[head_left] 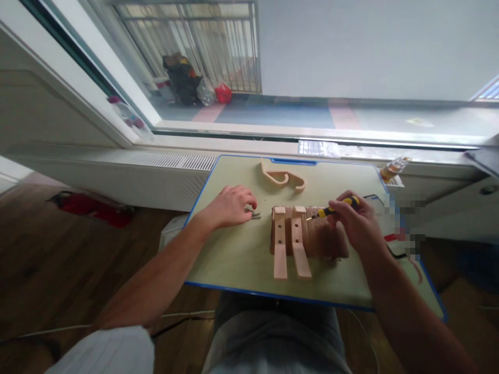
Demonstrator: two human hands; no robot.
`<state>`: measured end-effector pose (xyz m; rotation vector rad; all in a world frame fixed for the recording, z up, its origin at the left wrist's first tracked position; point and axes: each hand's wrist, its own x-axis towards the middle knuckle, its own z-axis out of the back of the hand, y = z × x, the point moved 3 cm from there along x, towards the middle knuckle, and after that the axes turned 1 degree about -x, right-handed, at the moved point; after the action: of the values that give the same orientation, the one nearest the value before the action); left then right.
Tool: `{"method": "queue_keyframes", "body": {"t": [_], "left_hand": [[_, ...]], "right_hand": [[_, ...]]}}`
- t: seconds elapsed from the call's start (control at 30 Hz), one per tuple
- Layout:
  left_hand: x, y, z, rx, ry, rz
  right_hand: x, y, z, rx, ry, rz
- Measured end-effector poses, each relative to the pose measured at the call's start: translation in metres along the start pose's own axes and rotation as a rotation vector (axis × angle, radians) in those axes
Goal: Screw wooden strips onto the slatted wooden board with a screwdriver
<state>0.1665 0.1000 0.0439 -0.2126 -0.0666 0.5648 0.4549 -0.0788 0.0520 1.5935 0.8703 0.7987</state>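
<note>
A small pale-green desk with a blue rim point(234, 254) stands over my lap. On it lies a wooden assembly point(307, 239) with two pale wooden strips point(290, 244) sticking toward me. My right hand point(356, 218) is closed round a yellow-and-black screwdriver point(335, 208), whose tip points left at the top of the assembly. My left hand point(232, 205) rests on the desk with its fingers curled over small metal screws point(254, 213). Two curved wooden hook pieces point(283, 179) lie farther back.
A small glass bottle point(394, 169) lies on the windowsill at the right. Dark flat items point(393, 244) sit at the desk's right edge. A radiator grille point(171, 161) runs under the window. A red object point(93, 210) lies on the wooden floor at the left.
</note>
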Motion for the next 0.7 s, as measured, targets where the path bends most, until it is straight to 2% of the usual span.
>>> {"method": "queue_keyframes", "body": {"t": [0.17,0.3,0.4,0.47,0.6,0.7], "left_hand": [[0.014,-0.012,0.002,0.228,0.086,-0.061],[0.022,-0.004,0.002,0.22,0.066,-0.088],[0.015,0.002,0.009,0.052,-0.093,-0.02],[0.005,-0.003,0.016,-0.157,-0.221,-0.001],[-0.015,-0.041,0.02,-0.499,-0.361,-0.053],[-0.022,-0.076,0.012,-0.697,-0.387,-0.128]], "right_hand": [[0.001,-0.004,0.007,0.017,-0.024,-0.026],[0.003,-0.005,0.01,0.013,-0.019,-0.023],[0.003,-0.006,0.01,0.023,-0.004,-0.018],[0.002,-0.006,0.011,0.019,0.003,-0.011],[0.003,-0.007,0.013,0.003,0.007,-0.019],[0.004,-0.008,0.013,-0.017,0.012,-0.023]]}}
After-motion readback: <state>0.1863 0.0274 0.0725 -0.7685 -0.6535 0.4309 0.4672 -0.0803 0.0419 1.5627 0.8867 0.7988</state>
